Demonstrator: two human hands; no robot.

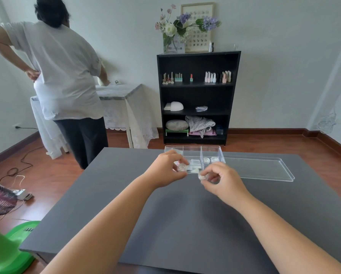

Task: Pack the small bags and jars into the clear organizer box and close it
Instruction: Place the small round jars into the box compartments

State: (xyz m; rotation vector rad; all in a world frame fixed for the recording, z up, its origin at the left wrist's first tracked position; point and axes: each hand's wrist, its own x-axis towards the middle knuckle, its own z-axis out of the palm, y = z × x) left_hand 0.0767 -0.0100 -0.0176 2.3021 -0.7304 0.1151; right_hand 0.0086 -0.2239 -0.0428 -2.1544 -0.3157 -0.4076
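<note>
From the head camera, the clear organizer box (pixel 194 158) sits at the far edge of the dark grey table (pixel 177 214), its long axis running left to right, split by thin walls into three compartments. Its flat transparent lid (pixel 258 169) lies just beside it on the right, long side parallel to the box. Two small jars (pixel 210 159) rest in the right compartment; small bags (pixel 194 165) in the middle one are hard to make out. The left hand (pixel 166 169) pinches a small clear jar (pixel 182 167) over the box's near left part, hiding it. The right hand (pixel 220 179) pinches another jar (pixel 203 176) just in front of the box.
</note>
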